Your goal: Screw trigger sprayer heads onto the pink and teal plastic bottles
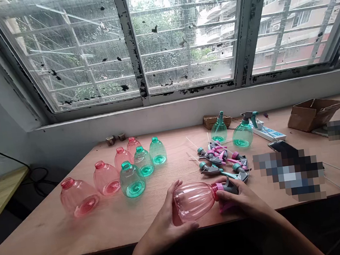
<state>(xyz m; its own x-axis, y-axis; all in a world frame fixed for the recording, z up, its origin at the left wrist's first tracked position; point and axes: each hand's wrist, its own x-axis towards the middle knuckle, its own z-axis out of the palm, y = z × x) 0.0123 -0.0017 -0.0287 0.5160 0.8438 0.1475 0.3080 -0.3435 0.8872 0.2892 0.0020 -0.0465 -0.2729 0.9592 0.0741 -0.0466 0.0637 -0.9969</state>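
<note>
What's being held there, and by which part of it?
A pink bottle, on its side: the left grip holds its base end, the right grip its spray head.

A round, ridged, see-through pink plastic bottle [193,201] is tipped sideways near the front edge of the bench [56,240]. A grey-and-pink plastic spray top [230,186] sits at its neck.

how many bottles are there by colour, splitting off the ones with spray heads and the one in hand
Rounded clear pink plastic bottles, bare-necked: 4
Rounded clear green plastic bottles, bare-necked: 3
Rounded clear green plastic bottles with trigger spray heads: 2
Clear pink plastic bottle in the left hand: 1
Total: 10
</note>
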